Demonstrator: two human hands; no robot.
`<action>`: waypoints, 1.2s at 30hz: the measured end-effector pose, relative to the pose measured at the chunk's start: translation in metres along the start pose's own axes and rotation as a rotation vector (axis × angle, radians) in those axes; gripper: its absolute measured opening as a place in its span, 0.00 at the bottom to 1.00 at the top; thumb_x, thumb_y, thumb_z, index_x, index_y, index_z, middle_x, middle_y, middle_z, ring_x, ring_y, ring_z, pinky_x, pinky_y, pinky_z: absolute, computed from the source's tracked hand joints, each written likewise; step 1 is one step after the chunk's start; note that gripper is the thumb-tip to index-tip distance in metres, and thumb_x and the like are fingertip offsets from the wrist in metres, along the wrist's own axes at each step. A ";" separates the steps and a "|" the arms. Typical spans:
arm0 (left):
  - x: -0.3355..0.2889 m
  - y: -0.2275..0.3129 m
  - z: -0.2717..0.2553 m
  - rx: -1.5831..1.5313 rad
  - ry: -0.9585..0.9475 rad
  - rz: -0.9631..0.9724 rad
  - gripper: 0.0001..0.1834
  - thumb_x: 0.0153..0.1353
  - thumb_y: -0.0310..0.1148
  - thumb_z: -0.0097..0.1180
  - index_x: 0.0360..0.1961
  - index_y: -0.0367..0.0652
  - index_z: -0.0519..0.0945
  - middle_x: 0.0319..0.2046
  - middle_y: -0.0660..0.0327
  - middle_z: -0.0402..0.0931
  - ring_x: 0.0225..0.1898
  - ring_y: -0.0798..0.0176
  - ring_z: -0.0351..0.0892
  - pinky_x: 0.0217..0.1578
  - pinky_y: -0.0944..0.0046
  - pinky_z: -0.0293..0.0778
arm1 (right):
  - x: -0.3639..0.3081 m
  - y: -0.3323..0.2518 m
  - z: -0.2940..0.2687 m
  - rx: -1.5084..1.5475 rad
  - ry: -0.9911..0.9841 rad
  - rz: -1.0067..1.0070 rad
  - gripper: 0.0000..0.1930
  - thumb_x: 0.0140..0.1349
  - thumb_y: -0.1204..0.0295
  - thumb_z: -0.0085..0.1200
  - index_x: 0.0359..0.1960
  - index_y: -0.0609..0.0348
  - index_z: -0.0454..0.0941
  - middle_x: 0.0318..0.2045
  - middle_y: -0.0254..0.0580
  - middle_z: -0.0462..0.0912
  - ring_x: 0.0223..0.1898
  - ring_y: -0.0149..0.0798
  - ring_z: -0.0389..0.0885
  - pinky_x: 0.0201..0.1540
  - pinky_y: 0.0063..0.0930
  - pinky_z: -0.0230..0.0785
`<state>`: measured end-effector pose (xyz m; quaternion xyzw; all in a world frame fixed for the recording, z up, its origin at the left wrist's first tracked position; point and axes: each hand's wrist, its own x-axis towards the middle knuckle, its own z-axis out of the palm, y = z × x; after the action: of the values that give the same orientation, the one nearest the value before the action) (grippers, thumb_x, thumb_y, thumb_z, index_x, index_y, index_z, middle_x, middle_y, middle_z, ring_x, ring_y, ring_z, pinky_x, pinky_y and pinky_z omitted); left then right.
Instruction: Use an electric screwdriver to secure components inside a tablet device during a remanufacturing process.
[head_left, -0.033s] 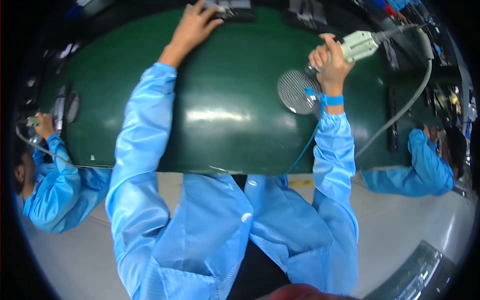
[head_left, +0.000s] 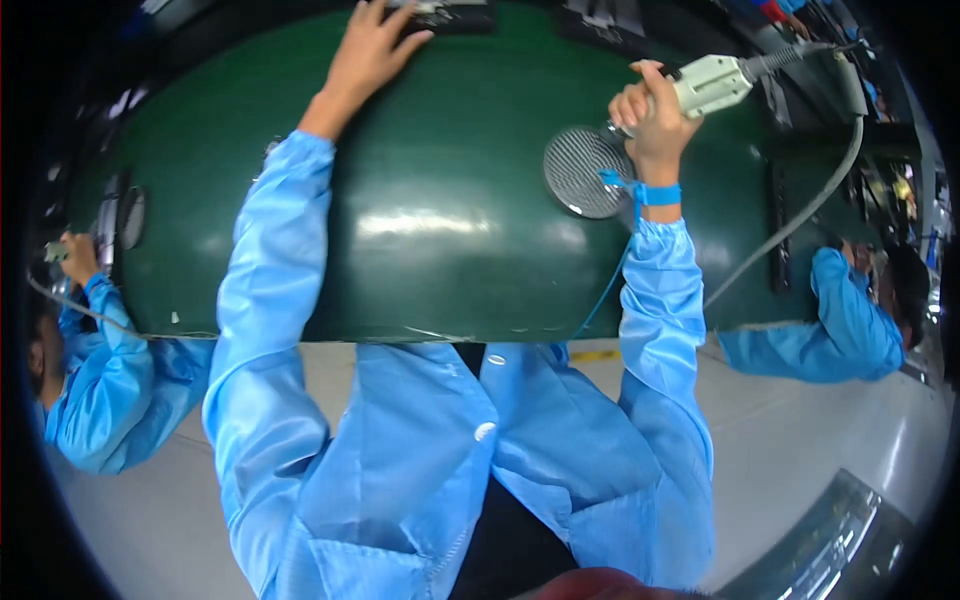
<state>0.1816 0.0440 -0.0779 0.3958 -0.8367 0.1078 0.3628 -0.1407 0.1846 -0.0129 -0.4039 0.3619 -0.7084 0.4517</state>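
Note:
My right hand [head_left: 655, 118] is wrapped round a pale electric screwdriver [head_left: 712, 85], whose bit end points left and down over the table. Just below that tip lies a round grey dish [head_left: 588, 175] with a fine textured surface; I cannot tell what it holds. A blue wrist strap [head_left: 658, 194] with a cord circles my right wrist. My left hand [head_left: 372, 50] reaches to the table's far side with its fingers spread. Its fingertips are at the near edge of a dark flat device [head_left: 455, 15], partly cut off by the picture's top edge.
The green tabletop [head_left: 430, 270] spreads before me. Another dark device [head_left: 605, 22] lies at the far side. A grey cable [head_left: 810, 215] hangs at the right. Co-workers in blue sleeves sit left [head_left: 120, 360] and right [head_left: 850, 320]. A small object [head_left: 272, 146] shows beside my left sleeve.
The whole view has shifted slightly, so most things sit a little further left and up. My left hand stays by the dark device, and my right hand keeps its grip on the screwdriver.

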 end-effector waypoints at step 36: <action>-0.084 0.130 -0.080 -0.347 -0.188 -0.259 0.11 0.59 0.29 0.63 0.42 0.37 0.82 0.53 0.49 0.72 0.48 0.49 0.78 0.46 0.56 0.77 | -0.050 0.016 -0.025 -0.159 -0.201 0.012 0.12 0.68 0.65 0.43 0.36 0.63 0.73 0.11 0.30 0.55 0.12 0.29 0.57 0.18 0.30 0.58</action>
<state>0.1626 0.2171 -0.0646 0.4399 -0.8150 -0.1224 0.3567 -0.1440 0.2300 -0.0495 -0.5050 0.3723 -0.6308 0.4566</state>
